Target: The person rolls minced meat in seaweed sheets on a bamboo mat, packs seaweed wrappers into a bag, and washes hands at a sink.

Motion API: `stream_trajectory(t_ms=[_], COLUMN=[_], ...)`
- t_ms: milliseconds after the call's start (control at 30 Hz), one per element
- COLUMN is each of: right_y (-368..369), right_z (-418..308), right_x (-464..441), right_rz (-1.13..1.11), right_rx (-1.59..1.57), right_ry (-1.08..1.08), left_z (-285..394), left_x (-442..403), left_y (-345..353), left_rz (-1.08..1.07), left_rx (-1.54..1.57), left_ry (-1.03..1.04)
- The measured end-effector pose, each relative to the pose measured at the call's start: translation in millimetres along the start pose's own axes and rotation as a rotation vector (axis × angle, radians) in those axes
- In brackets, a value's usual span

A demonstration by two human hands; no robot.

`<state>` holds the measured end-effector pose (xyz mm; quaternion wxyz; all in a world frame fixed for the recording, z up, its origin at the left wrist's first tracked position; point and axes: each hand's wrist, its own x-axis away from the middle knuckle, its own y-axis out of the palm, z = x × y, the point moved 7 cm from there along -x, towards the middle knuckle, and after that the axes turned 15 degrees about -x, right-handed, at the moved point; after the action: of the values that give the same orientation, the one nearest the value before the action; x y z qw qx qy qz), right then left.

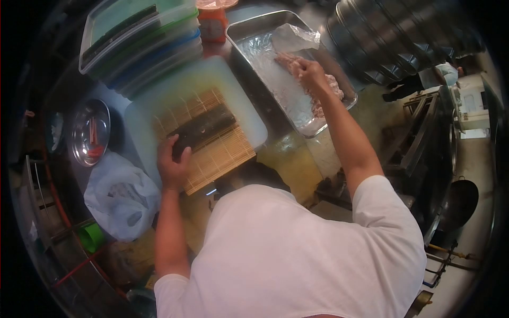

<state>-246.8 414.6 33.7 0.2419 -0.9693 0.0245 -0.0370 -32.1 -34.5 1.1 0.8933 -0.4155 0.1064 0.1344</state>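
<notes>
A bamboo rolling mat (217,156) lies on a pale cutting board (246,90), with a dark piece of seaweed (207,127) across it. I cannot tell whether the seaweed is a flat strip or rolled. My left hand (174,165) rests at its left end on the mat's edge, thumb and fingers apart. Over in the metal tray (281,98), my right hand (314,77) has its fingers closed in pinkish minced meat (331,87). Its fingertips are partly hidden by the meat and the back of the hand. Crumpled clear plastic (297,38) sits at the tray's far end.
Stacked plastic containers (143,45) stand beyond the board, beside an orange scale (213,24). At left are a steel dish (91,130) with reddish sticks and a white plastic bag (122,201). Large metal steamers (397,37) stand at upper right, near a dark wok (460,204).
</notes>
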Motion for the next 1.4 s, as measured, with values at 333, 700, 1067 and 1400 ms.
stream_trajectory(t_ms=[333,700,1067,1400], right_y=[80,83,91,45], right_z=[32,31,13,38], right_x=[-53,-99,-4,99], right_rz=[0.077,0.160,-0.261,-0.482], right_rx=[0.200,0.510,0.189,0.403], right_ry=[-0.377,-0.206,-0.540,-0.243], left_z=[5,11,14,15], left_x=[-2,-6,-5,-4], left_y=[0,0,-2,0], left_rz=[-0.002,-0.002,0.016,-0.009], left_rx=[-0.081,-0.111,-0.131,-0.110], left_ry=[0.006,0.069,0.100,0.081])
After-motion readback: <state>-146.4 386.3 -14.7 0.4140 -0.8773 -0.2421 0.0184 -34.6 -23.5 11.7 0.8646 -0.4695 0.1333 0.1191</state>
